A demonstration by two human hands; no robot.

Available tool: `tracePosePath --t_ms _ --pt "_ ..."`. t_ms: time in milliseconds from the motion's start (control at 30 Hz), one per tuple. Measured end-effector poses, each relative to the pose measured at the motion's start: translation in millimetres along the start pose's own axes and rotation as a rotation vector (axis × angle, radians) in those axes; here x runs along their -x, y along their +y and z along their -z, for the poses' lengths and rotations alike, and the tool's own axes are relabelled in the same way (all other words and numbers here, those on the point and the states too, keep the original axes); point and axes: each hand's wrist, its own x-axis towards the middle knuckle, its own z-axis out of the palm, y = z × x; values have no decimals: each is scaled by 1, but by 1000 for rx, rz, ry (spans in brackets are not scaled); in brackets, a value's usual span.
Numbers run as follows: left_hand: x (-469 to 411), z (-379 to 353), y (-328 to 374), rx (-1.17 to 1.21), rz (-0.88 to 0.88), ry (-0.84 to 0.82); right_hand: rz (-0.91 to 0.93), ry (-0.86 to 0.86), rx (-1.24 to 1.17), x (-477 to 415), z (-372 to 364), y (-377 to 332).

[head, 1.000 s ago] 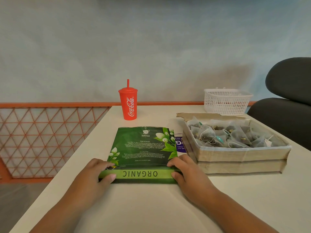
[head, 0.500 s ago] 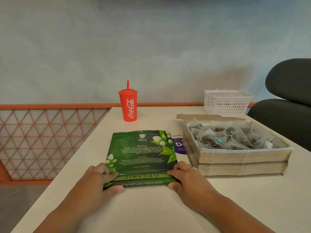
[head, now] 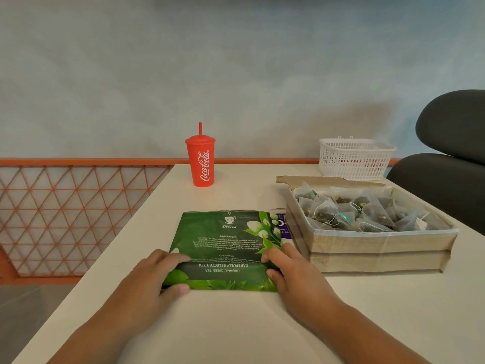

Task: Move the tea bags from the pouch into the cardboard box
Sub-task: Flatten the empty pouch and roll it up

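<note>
A flat green tea pouch lies on the white table in front of me, its near end folded over so upside-down print shows. My left hand pinches the fold's left edge, thumb under and fingers on top. My right hand pinches the right edge the same way. To the right stands a shallow cardboard box holding several grey pyramid tea bags with strings and tags.
A red Coca-Cola cup with a straw stands at the back of the table. A white plastic basket sits behind the box. A purple label peeks from under the pouch. A dark chair is at right, an orange lattice railing at left.
Both hands have rolled the pouch's near end further over, away from me. The "ORGANIC" strip is gone from view and a wider folded flap with upside-down text now shows.
</note>
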Motion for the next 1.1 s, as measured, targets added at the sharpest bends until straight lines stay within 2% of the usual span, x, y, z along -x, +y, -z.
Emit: tracePosePath --t_ms 167,367,567,667,767,833,900,1000,1100 --pt "-2 -5 -7 -86 10 -44 46 -25 40 0 -1 3" --pt "-2 -5 -5 -127 -9 -59 55 -144 148 0 1 1" --pt "0 0 1 -84 -86 -8 140 -74 364 -2 -7 1" --pt "1 -3 7 -170 -137 51 169 19 413 -1 -6 -4" --pt "2 -6 13 -286 -209 92 105 -91 337 1 2 -14" --pt "2 -10 10 -305 -216 94 151 -43 361 3 3 -11" --pt "0 -13 7 -328 -225 124 105 -98 359 1 3 -12" --pt "2 -15 6 -367 -171 71 163 -82 307 -3 -3 -8" --pt "3 -15 7 -451 -185 56 194 -107 407 -4 -12 -4"
